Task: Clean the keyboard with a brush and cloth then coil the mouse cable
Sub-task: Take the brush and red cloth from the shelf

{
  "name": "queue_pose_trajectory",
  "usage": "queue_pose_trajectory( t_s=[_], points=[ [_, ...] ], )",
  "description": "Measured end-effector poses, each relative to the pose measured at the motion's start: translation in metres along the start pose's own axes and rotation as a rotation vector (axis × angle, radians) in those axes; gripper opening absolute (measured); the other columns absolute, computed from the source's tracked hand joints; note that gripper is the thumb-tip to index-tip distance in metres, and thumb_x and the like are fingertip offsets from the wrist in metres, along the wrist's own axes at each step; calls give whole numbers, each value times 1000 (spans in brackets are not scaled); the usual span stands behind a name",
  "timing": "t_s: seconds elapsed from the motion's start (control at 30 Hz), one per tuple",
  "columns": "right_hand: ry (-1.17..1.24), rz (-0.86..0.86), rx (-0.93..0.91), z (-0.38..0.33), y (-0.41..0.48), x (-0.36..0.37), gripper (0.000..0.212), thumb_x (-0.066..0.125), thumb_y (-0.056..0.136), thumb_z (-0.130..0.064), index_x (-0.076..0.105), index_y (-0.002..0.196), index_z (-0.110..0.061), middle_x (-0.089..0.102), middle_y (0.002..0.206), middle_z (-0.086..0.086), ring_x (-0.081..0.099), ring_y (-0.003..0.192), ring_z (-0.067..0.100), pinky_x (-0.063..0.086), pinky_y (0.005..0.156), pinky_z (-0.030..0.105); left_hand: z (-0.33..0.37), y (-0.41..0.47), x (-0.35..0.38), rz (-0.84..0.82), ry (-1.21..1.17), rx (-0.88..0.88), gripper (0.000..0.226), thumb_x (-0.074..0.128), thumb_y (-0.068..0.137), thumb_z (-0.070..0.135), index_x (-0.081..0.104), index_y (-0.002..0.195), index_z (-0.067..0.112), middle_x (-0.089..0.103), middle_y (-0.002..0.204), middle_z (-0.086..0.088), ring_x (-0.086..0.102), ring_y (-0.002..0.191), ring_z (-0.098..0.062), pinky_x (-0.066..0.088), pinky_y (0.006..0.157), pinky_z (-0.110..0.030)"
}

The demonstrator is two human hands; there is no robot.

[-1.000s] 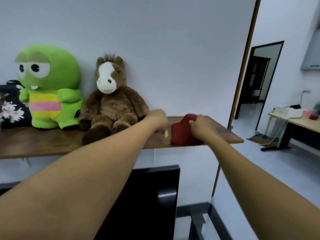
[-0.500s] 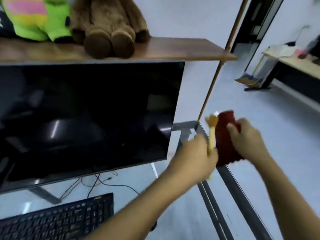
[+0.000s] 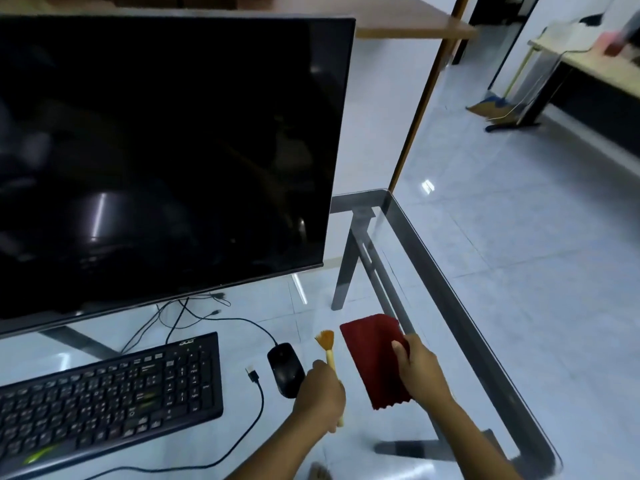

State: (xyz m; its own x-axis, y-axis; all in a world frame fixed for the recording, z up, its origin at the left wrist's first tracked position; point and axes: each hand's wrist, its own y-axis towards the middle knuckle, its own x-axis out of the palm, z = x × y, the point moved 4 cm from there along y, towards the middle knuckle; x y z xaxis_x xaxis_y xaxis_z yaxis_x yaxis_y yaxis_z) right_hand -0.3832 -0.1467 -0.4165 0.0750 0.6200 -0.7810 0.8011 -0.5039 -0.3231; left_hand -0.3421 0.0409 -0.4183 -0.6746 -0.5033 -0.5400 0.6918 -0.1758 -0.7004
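My left hand (image 3: 320, 393) grips the pale wooden handle of a small brush (image 3: 327, 344), its orange bristles pointing up and away from me. My right hand (image 3: 419, 370) holds a dark red cloth (image 3: 372, 355) by its right edge, low over the glass desk. A black keyboard (image 3: 107, 400) lies at the lower left. A black mouse (image 3: 285, 368) sits just left of my left hand. Its cable (image 3: 258, 407) runs loose across the glass, with the USB plug (image 3: 252, 375) lying between keyboard and mouse.
A large dark monitor (image 3: 166, 150) stands behind the keyboard, with cables hanging under it. The glass desk (image 3: 460, 303) has a grey metal frame, and its right edge runs just beyond the cloth. A wooden shelf (image 3: 408, 22) hangs above. Tiled floor lies to the right.
Both hands came down from the shelf with the brush and cloth to just above the desk beside the mouse. The view tilted down from the plush toys to the keyboard.
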Motion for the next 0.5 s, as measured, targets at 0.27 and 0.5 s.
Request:
queue_pose_trajectory(
  t_s=[0.27,0.5],
  points=[
    [-301,315,-228,-22,-23,17,28,76,79,-25,64,103,-17,62,100,6,58,88,25,47,77,42,-2,14,2,-8,32,7,25,47,98,37,41,95,13,67,90,-8,63,57,-19,50,44,-26],
    [-433,-84,-188,-71,-52,83,36,54,91,-49,53,113,-19,57,114,-3,60,105,19,42,80,33,-28,12,-69,183,58,214,22,44,98,36,55,95,17,64,84,-1,64,74,-14,55,67,-30]
  ],
)
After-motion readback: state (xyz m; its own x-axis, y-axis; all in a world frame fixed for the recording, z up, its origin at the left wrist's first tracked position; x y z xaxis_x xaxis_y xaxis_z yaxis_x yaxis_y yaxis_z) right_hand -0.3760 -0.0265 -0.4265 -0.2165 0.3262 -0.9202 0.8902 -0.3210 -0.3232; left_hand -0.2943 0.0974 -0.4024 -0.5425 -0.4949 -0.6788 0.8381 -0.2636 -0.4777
